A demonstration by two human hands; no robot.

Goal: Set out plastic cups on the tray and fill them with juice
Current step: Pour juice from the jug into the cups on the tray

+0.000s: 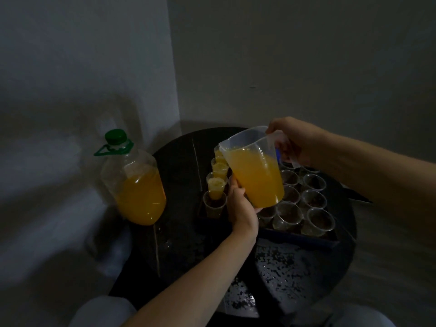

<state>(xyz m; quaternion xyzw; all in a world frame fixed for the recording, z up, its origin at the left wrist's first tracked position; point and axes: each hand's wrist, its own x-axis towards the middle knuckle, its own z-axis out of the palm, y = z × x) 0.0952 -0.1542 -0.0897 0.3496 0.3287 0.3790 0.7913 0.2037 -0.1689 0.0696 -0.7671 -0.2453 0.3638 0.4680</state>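
juice jug [256, 175] tilted over cups [314, 183], left hand [241, 206] and right hand [297, 140] gripping

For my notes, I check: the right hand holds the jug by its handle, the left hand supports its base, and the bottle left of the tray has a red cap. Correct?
Not quite: in the head view the cap of the bottle is green, not red. The right hand does hold the jug by its handle, and the left hand supports its base.
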